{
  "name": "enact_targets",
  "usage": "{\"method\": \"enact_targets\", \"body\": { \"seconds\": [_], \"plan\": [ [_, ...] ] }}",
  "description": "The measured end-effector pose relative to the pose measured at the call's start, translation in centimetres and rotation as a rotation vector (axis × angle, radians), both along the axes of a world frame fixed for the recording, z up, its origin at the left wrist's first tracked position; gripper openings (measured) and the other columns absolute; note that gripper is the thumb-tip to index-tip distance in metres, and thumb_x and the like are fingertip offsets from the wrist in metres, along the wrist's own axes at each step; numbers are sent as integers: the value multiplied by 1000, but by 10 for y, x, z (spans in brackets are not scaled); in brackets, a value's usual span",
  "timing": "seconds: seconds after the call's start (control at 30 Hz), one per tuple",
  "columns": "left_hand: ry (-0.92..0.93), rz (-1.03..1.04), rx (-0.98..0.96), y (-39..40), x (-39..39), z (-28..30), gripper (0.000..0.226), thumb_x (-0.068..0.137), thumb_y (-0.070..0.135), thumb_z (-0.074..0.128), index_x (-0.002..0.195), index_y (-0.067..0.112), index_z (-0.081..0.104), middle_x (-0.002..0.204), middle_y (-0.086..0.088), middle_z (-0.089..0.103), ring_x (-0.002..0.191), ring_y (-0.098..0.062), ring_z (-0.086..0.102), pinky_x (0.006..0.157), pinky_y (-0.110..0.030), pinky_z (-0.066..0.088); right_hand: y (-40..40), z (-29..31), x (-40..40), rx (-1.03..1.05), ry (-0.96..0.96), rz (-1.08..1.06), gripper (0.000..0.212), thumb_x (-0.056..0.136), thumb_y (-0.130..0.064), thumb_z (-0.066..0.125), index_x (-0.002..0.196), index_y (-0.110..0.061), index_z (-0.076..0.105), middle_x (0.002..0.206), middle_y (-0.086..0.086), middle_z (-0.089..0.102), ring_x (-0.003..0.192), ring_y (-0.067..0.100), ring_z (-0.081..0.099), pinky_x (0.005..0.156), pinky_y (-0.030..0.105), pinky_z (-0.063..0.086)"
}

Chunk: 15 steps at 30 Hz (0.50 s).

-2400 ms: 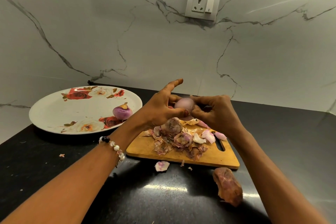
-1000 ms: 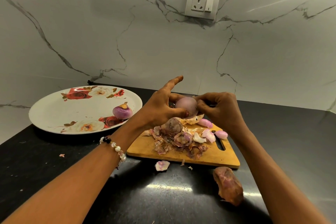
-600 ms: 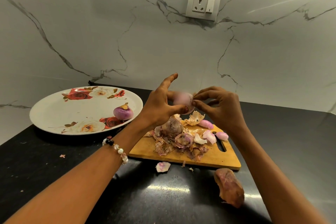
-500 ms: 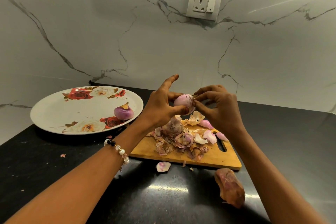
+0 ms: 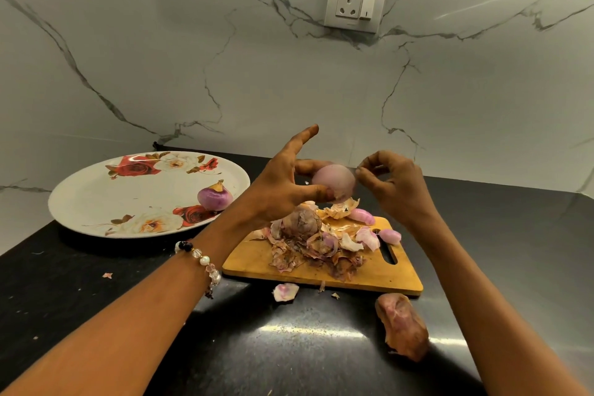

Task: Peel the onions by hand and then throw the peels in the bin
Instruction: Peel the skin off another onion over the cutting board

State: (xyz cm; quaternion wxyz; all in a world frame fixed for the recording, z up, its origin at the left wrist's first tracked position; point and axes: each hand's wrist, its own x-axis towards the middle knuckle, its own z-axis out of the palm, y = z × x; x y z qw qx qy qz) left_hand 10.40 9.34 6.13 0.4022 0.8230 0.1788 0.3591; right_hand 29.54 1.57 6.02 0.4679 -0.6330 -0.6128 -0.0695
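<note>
Above the cutting board (image 5: 321, 273), left hand (image 5: 283, 183) gripping pale onion (image 5: 334, 180), right hand (image 5: 395, 183) pinching at its edge.

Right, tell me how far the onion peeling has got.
Done: one peeled onion sits on the plate. In hand: the left hand holds another onion while the right hand pinches at its skin. Left: peels are piled on the board, none binned; no bin in view.

We stood in a home kitchen: black countertop (image 5: 96, 299), marble-veined wall (image 5: 160, 58) with socket (image 5: 355, 4), floral plate (image 5: 96, 199), wooden chopping board (image 5: 254, 259).
</note>
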Motion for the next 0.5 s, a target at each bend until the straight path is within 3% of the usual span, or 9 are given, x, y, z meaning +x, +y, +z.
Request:
{"method": "enact_targets", "body": {
  "seconds": [0.13,0.2,0.3,0.4,0.5],
  "plan": [
    [4,17,15,2,0,1,99,75,9,77,151,22,14,130,-4,61,108,-5,58,110,-38,31,-6,7,-7,66,146,246,19,88,-7,67,107,-5,67,99,8,71,91,19,70,78,25,58],
    [22,24,42,2,1,0,99,76,8,77,151,21,14,132,-4,59,118,-11,55,107,-24,28,-8,9,-10,59,74,297,26,86,-8,69,111,-4,67,102,8,71,94,15,70,79,23,58],
    [32,34,79,1,3,-2,98,76,3,76,151,20,14,133,-7,58,119,-13,53,86,5,25,-9,6,-15,72,-112,272,28,82,-6,75,110,-2,70,99,5,72,89,8,69,77,14,55],
    [29,37,91,0,2,-3,99,76,1,76,151,19,14,130,-11,59,113,-13,55,74,11,30,-8,3,-17,99,-239,238,27,79,-4,78,105,0,72,94,6,73,79,6,69,75,9,53],
    [30,35,93,1,2,-3,99,76,2,76,151,20,14,130,-11,60,106,-7,53,71,9,32,-7,2,-18,126,-277,215,25,77,-1,78,101,1,73,94,10,74,80,8,67,75,5,51]
  ]
}}
